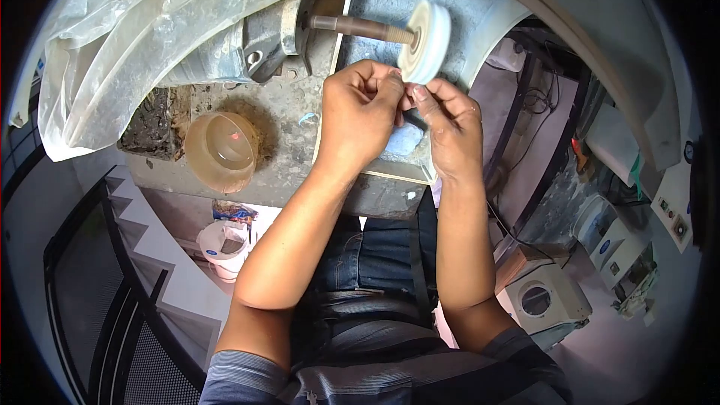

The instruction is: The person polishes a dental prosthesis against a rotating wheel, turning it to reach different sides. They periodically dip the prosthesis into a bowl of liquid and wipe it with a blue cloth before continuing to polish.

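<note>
A white polishing wheel (426, 43) sits on the end of a threaded spindle (360, 28), which comes out of a grey motor housing (266, 41). Just below the wheel's lower edge, my left hand (360, 109) is closed in a pinch, thumb against fingers. Close beside it, my right hand (454, 124) also pinches, its fingertips nearly meeting those of the left. Whatever lies between the fingertips is too small and covered to make out. Behind and below the hands is a tray (375, 0) dusted pale blue, with a bluish-white lump (405, 139) near its front edge.
Clear plastic sheeting (172, 22) drapes over the motor. On the workbench (289, 116) stands a plastic bowl (221, 151) of liquid beside a dark, crusted block (154, 124). A curved guard (600, 45) arches at right. Lower down are a white bucket (223, 240) and a boxy machine (544, 300).
</note>
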The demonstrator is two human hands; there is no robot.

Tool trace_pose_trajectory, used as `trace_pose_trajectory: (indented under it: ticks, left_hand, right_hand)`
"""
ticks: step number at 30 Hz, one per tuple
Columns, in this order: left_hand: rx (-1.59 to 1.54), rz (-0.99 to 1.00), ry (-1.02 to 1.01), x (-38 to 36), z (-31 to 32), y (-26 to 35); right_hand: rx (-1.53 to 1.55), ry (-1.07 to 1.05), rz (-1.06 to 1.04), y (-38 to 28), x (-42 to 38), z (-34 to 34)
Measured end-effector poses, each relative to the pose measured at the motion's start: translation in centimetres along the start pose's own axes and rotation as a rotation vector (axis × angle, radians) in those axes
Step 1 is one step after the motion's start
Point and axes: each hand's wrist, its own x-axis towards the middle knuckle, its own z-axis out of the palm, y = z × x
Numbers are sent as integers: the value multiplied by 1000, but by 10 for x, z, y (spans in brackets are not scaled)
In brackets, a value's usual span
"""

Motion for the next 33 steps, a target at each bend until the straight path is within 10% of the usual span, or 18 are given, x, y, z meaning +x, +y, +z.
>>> trace_pose_trajectory:
  ticks: [22,33]
  left_hand:
    - [-240,-352,-136,17,-20,11]
    - [-48,52,-89,-2,-14,4]
  right_hand:
    - [287,-77,192,-6,-1,-4]
    - [73,-25,40,-4,3,7]
